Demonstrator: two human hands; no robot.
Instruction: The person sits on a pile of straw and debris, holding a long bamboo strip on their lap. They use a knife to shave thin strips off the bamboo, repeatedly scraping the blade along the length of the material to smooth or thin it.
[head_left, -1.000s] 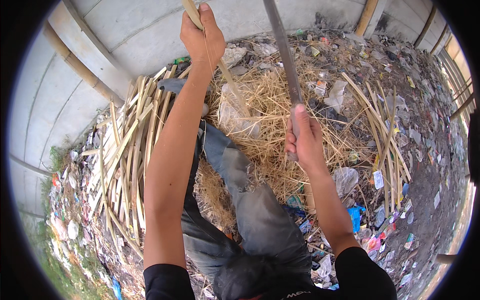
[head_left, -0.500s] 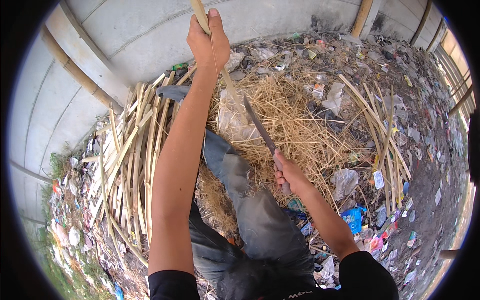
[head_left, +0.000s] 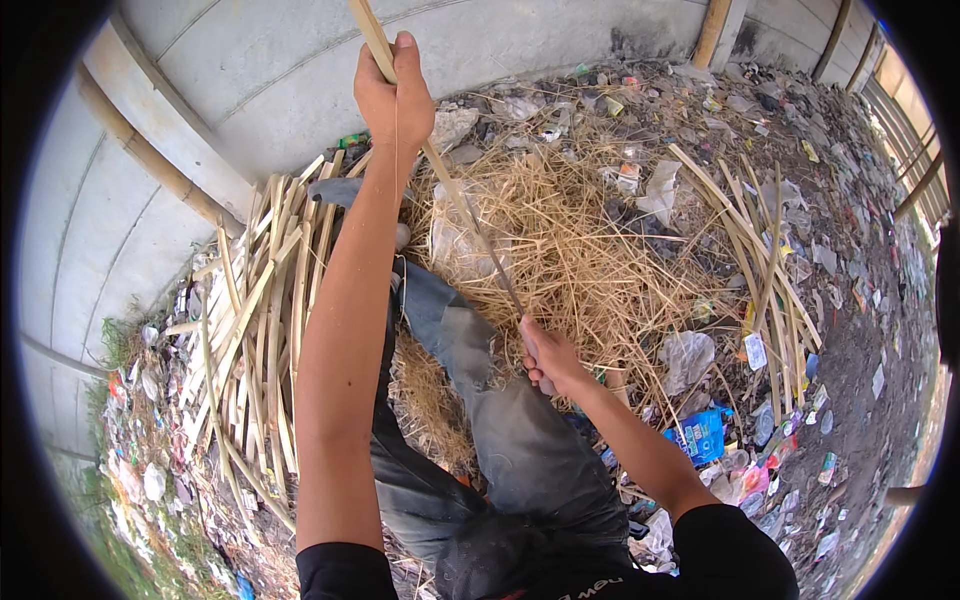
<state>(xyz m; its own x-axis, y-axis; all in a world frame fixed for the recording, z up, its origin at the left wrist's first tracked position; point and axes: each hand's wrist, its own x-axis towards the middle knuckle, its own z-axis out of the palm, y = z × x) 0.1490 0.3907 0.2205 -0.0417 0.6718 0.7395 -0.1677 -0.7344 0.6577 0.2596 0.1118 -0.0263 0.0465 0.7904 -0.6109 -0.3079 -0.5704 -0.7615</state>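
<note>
Held up at the far left of the middle, my left hand (head_left: 395, 98) is closed around a long, pale bamboo strip (head_left: 441, 172) that slants down toward me. My right hand (head_left: 550, 358), lower and right of it, grips the handle of a long-bladed knife (head_left: 502, 274). The blade points up and left, and its far end lies along the strip's lower part; whether it cuts in I cannot tell. A heap of thin bamboo shavings (head_left: 590, 235) spreads beneath. My legs (head_left: 530, 440) in dark, worn trousers stretch out under both arms.
Many split bamboo strips (head_left: 262, 330) are piled at the left, and a smaller bundle of strips (head_left: 757, 255) lies at the right. A pale panel wall (head_left: 290, 75) stands close behind. Litter covers the ground, including a blue packet (head_left: 702, 434) near my right forearm.
My left hand and the strip have shifted slightly left. My right hand has drawn the knife left and toward me, and the blade now meets the strip, where before it was apart.
</note>
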